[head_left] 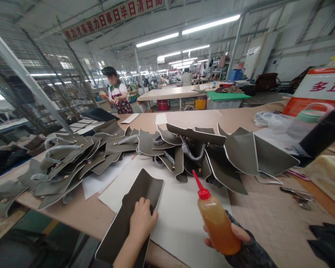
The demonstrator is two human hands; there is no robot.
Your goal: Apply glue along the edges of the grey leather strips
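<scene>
My right hand [238, 233] is wrapped around a squeeze bottle [219, 225] of amber liquid, probably glue, with its red nozzle pointing up and to the left. Under my left hand [142, 219] lies a dark grey-brown bag panel [123, 227] with pale edges, creased lengthwise. The fingers are curled on it, and the thumb reaches its right edge. A white sheet [181, 219] is spread beneath the panel. Just beyond, a heap of similar bag pieces [240, 149] has wrapped handles [194, 150] and small gold-coloured fittings.
More bag pieces [69, 160] with handles are piled on the left of the table. Metal clippers or a similar tool [298, 195] and black pieces [328, 242] lie to the right. Further off, a person [118, 91] stands holding something beside another long table [175, 93].
</scene>
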